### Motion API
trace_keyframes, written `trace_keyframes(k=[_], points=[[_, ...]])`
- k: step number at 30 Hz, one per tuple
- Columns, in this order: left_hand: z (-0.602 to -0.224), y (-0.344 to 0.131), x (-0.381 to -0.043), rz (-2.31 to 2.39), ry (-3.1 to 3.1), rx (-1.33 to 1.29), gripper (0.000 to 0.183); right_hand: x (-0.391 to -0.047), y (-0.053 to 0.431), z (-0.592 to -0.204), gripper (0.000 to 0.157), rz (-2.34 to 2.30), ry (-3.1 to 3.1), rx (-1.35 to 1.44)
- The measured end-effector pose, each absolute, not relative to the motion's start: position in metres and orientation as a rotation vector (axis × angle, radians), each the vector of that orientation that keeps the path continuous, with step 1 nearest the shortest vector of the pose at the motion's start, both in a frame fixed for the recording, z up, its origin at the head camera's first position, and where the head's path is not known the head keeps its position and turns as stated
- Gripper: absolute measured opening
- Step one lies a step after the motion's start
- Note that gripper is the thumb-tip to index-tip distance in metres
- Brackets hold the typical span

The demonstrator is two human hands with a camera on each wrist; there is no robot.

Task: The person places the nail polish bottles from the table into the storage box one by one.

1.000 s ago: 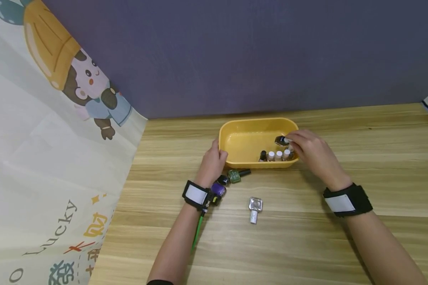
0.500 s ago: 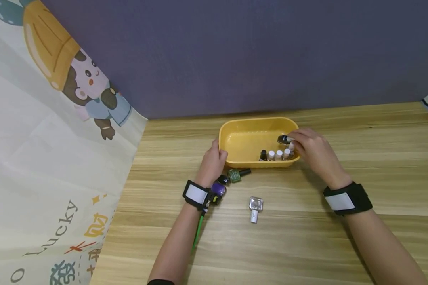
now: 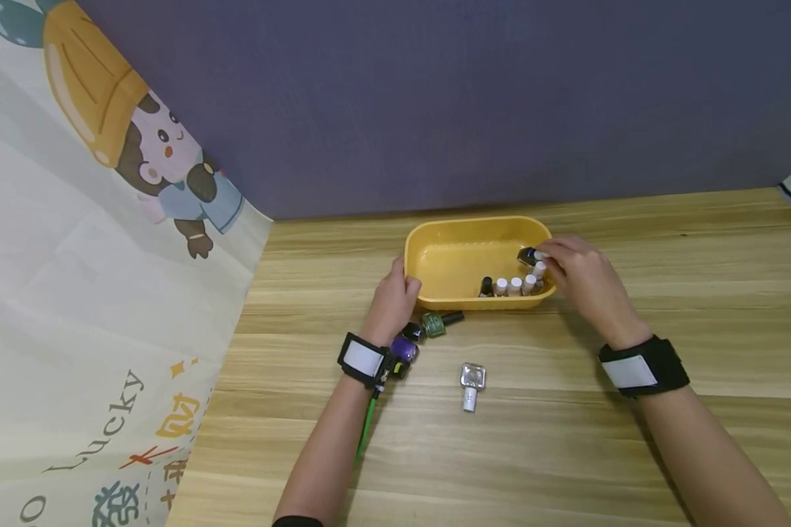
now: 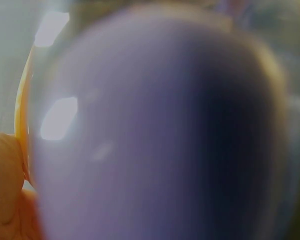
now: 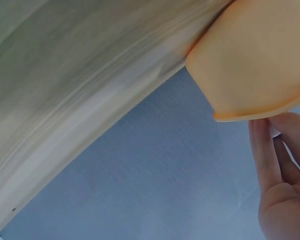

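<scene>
My left hand (image 3: 392, 301) grips the left end of a yellow plastic bin (image 3: 464, 301), thumb over the rim. Over the bin's right end, my right hand (image 3: 583, 282) pinches a dark nail polish bottle (image 3: 526, 256) by its white cap, the bottle tilted with its base pointing left. Several nail polish bottles stand upright inside along the front wall and right corner, among them a black-capped bottle (image 3: 486, 286) and a white-capped bottle (image 3: 515, 286). In the right wrist view, the fingers (image 5: 263, 150) are at the bin's rim, with the bottle mostly hidden.
On the wooden table (image 3: 540, 454) lie a green nail polish bottle (image 3: 433, 325) and a purple bottle (image 3: 404, 350) beside my left wrist. The purple one fills the left wrist view, blurred. A clear square bottle (image 3: 472, 377) lies nearer. A dark blue panel (image 3: 468, 110) stands behind.
My right hand has shifted slightly right and back with the dark nail polish bottle, uncovering more of a white-capped bottle in the corner. My left hand keeps its hold on the bin.
</scene>
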State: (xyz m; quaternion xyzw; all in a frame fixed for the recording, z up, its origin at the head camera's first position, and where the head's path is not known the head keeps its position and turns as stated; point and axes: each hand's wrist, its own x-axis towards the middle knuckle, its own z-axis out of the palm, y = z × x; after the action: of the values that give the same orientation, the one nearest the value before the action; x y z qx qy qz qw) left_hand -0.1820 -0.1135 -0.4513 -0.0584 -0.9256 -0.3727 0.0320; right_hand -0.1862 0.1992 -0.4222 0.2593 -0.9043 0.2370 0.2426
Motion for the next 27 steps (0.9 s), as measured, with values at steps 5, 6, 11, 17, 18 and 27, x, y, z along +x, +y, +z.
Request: trace_keyframes(k=[5, 6, 11, 17, 18, 27], points=[[-0.4506, -0.1135, -0.182, -1.142, -2.855, -0.18, 0.053, -0.187, 0.2013, -0.4225, 0.021, 0.642, -2.478, 0.692], [-0.4504, -0.1134, -0.182, -1.143, -2.855, -0.181, 0.053, -0.187, 0.2016, -0.4225, 0.021, 0.642, -2.482, 0.688], [-0.4495, -0.1134, -0.1812, -1.146, -2.854, -0.183, 0.053, -0.1872, 0.2024, -0.4227, 0.019, 0.653, -2.492, 0.676], [-0.4492, -0.1133, -0.1805, -1.142, -2.862, -0.183, 0.054, -0.1879, 0.203, -0.4245, 0.017, 0.676, -2.499, 0.662], [-0.4492, -0.1132, -0.1804, -1.143, -2.862, -0.183, 0.053, -0.188, 0.203, -0.4246, 0.017, 0.677, -2.503, 0.658], [-0.45, -0.1138, -0.1813, -1.149, -2.852, -0.187, 0.055, -0.19, 0.2006, -0.4208, 0.019, 0.671, -2.553, 0.634]])
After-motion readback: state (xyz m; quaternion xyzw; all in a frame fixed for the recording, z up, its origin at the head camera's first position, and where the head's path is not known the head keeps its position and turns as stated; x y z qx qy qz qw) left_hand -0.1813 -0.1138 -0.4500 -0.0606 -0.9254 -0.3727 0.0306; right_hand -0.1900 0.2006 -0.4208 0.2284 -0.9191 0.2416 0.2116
